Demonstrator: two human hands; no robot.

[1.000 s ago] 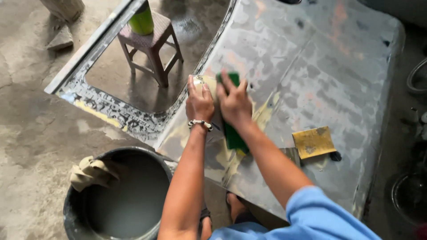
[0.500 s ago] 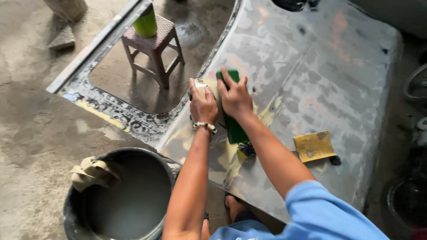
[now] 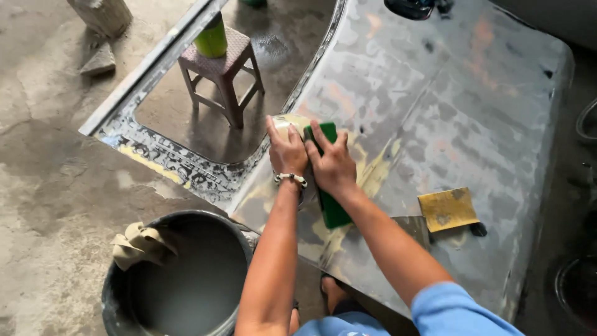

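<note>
left hand (image 3: 287,152) and right hand (image 3: 334,167) press green sanding block (image 3: 331,205) on grey panel (image 3: 448,118) | yellow sheet (image 3: 448,210) near — probably sandpaper | bucket (image 3: 180,280) below

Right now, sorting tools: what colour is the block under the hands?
Green block, clearest in the head view.

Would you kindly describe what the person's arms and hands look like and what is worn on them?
Both forearms are bare. The left hand has a bracelet of pale beads at the wrist. The right hand wears nothing visible; a light blue sleeve covers the right upper arm. No gloves.
</note>
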